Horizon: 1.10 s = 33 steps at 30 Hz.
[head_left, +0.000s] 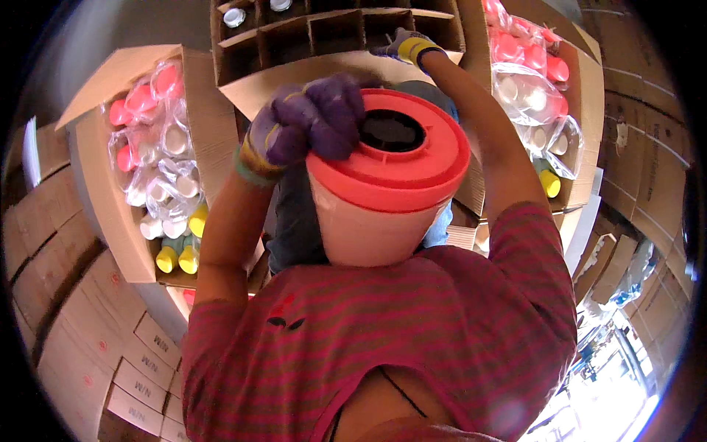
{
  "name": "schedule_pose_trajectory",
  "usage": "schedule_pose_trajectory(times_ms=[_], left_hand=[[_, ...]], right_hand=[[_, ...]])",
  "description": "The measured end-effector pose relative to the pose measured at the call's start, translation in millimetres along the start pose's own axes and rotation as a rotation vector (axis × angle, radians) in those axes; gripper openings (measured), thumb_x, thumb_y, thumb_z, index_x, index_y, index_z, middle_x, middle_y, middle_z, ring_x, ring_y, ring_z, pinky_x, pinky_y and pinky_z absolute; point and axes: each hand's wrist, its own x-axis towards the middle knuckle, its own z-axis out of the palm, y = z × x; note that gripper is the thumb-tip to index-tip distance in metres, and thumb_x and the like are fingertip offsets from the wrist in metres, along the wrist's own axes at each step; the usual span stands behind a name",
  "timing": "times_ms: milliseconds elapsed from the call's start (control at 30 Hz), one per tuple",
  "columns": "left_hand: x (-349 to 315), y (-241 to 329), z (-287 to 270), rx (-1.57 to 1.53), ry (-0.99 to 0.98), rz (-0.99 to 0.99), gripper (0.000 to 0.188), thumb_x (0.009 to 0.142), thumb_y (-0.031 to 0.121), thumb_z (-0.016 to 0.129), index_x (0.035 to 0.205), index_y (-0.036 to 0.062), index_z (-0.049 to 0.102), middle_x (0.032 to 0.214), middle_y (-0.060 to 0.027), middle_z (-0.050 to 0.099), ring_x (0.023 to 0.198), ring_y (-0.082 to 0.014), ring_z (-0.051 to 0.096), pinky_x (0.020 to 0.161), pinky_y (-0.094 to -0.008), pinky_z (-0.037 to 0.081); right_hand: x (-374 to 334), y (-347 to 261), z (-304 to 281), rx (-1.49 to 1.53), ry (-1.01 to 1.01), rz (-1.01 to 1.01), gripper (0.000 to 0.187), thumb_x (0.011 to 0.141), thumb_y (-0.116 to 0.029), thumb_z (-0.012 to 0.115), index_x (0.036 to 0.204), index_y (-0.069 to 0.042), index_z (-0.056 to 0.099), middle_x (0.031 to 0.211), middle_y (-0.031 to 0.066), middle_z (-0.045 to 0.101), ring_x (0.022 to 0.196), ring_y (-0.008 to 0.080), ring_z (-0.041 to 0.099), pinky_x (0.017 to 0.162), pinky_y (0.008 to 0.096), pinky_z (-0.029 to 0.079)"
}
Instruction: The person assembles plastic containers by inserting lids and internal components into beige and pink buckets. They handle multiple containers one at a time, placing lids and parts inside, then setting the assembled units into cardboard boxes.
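A pink bucket (375,232) with a red lid (431,166) stands upright between my legs, close to my body. The lid has a round dark opening (390,131) in it. In a purple glove, my left hand (313,121) is closed at the lid's left edge, beside the opening; whatever its fingers hold is hidden. Further off, my right hand (409,48), also gloved, reaches to the near side of a divided carton (283,87). Its fingers are apart over a compartment, with nothing visible in them. White-capped bottles (234,18) sit in the carton's far-left compartments.
An open carton (202,110) on the left holds bagged bottles (175,140) with red, white and yellow caps. Another open carton (589,132) on the right holds similar bottles (515,92). Stacked closed boxes (92,317) rise on both sides.
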Motion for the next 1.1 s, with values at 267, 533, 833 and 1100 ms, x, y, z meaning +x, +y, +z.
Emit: schedule_pose_trajectory(times_ms=[267, 533, 833, 1100], left_hand=[[32, 76, 40, 0.423, 0.029, -0.404, 0.018, 0.084, 0.013, 0.064, 0.097, 0.0030, 0.072, 0.096, -0.0124, 0.067, 0.090, -0.0301, 0.058, 0.086, -0.0404, 0.044], [38, 78, 78, 0.769, 0.004, -0.457, 0.040, 0.066, 0.014, 0.065, 0.104, 0.0021, 0.073, 0.094, -0.0143, 0.059, 0.092, -0.0280, 0.057, 0.087, -0.0391, 0.046], [4, 30, 8, 0.195, -0.062, -0.154, 0.031, 0.074, 0.018, 0.065, 0.097, 0.0000, 0.075, 0.092, -0.0120, 0.062, 0.091, -0.0266, 0.057, 0.086, -0.0393, 0.045], [-21, 38, 76, 0.570, 0.451, -0.254, 0.050, 0.066, 0.023, 0.077, 0.111, 0.0048, 0.064, 0.129, -0.0164, 0.046, 0.126, -0.0296, 0.043, 0.105, -0.0408, 0.035]], right_hand=[[-9, 35, -29, 0.464, -0.216, 0.106, 0.031, 0.083, -0.024, 0.073, 0.102, -0.003, 0.063, 0.086, 0.0124, 0.066, 0.072, 0.0241, 0.066, 0.060, 0.0393, 0.058], [-121, 24, -158, 1.485, -0.627, -0.368, 0.037, 0.099, -0.038, 0.052, 0.096, -0.002, 0.061, 0.081, 0.0106, 0.067, 0.064, 0.0172, 0.065, 0.054, 0.0278, 0.051], [-241, -99, -279, 0.751, -0.534, -0.104, 0.034, 0.095, -0.040, 0.058, 0.092, -0.006, 0.058, 0.058, 0.0042, 0.059, 0.044, 0.0141, 0.059, 0.037, 0.0255, 0.043], [-214, -109, -274, 0.474, -0.691, 0.031, 0.035, 0.092, -0.038, 0.062, 0.089, -0.003, 0.061, 0.061, 0.0054, 0.061, 0.049, 0.0152, 0.060, 0.042, 0.0285, 0.047]])
